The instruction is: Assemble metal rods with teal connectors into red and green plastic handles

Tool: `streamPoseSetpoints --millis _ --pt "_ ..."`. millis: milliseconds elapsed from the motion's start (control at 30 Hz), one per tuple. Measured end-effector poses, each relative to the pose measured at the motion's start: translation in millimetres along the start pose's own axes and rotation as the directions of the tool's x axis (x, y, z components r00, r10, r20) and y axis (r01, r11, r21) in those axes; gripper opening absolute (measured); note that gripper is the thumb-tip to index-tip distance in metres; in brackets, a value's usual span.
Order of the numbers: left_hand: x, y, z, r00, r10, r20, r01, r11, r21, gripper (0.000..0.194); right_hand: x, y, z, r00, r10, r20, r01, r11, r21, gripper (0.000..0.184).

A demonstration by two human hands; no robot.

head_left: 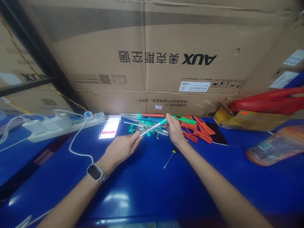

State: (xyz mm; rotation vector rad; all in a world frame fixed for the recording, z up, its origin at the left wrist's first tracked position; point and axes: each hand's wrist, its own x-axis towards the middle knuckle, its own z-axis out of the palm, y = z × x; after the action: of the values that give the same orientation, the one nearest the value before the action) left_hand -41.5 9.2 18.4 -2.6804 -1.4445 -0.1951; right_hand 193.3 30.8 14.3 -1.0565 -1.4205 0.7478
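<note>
Both of my hands are on one long-nozzle lighter [153,127], held slantwise above the blue table. My right hand [175,130] is closed around its teal handle end. The fingers of my left hand [123,146] pinch the silver tube near its tip. Beneath and behind it lies a jumble of small green and metal parts [135,127]. Several more lighters lie at the back, one with an orange handle [153,115]. Loose red-orange handle shells [203,136] and a green shell [187,119] rest right of my right hand. A thin metal rod with a yellow head [174,152] lies nearer me.
A large cardboard box [99,53] stands behind the blue table [147,186]. To the left are a lit phone [110,128] and a white power strip [76,127] with cables. A dark phone-like slab [218,135], an open carton [251,120] and an orange-lidded plastic jar [273,145] lie right.
</note>
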Motion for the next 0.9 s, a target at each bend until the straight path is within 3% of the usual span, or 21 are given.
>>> streamPoseSetpoints --millis 100,200,300,400,467,567,667,767,900 --pt "0 -2 1.4 1.000 0.024 0.009 -0.024 1.000 0.001 0.035 2 -4 -9 0.995 -0.089 0.041 0.098 0.941 -0.325 0.042" --pt "-1 -3 2.9 0.999 0.045 0.020 -0.045 0.999 0.003 0.036 5 -4 -13 0.988 -0.032 0.150 0.095 0.893 -0.439 0.045" --pt "-2 -3 3.9 0.998 0.060 0.033 -0.060 0.998 0.002 0.038 8 0 -14 0.961 0.120 0.249 -0.031 0.943 -0.333 0.049" --pt "-3 -3 4.3 0.997 0.064 0.037 -0.064 0.998 -0.009 0.040 9 3 -13 0.901 0.252 0.353 -0.192 0.962 -0.195 0.052" --pt "-3 -4 4.3 0.997 0.063 0.035 -0.063 0.998 -0.018 0.041 9 2 -14 0.891 0.251 0.379 -0.206 0.966 -0.155 0.053" --pt "-3 -6 4.2 0.997 0.066 0.034 -0.064 0.997 -0.042 0.040 6 -5 -15 0.897 0.170 0.409 -0.124 0.983 -0.135 0.047" --pt "-1 -7 4.2 0.997 0.071 0.037 -0.069 0.996 -0.062 0.039 4 -14 -16 0.870 0.115 0.480 -0.083 0.993 -0.088 0.038" --pt "-1 -7 3.3 0.997 0.070 0.029 -0.068 0.996 -0.059 0.039 3 -17 -13 0.867 0.140 0.479 -0.152 0.988 -0.013 0.037" --pt "-1 -4 0.1 0.997 0.067 0.027 -0.066 0.997 -0.050 0.038 0 -14 -5 0.878 0.252 0.407 -0.338 0.928 0.156 0.036"
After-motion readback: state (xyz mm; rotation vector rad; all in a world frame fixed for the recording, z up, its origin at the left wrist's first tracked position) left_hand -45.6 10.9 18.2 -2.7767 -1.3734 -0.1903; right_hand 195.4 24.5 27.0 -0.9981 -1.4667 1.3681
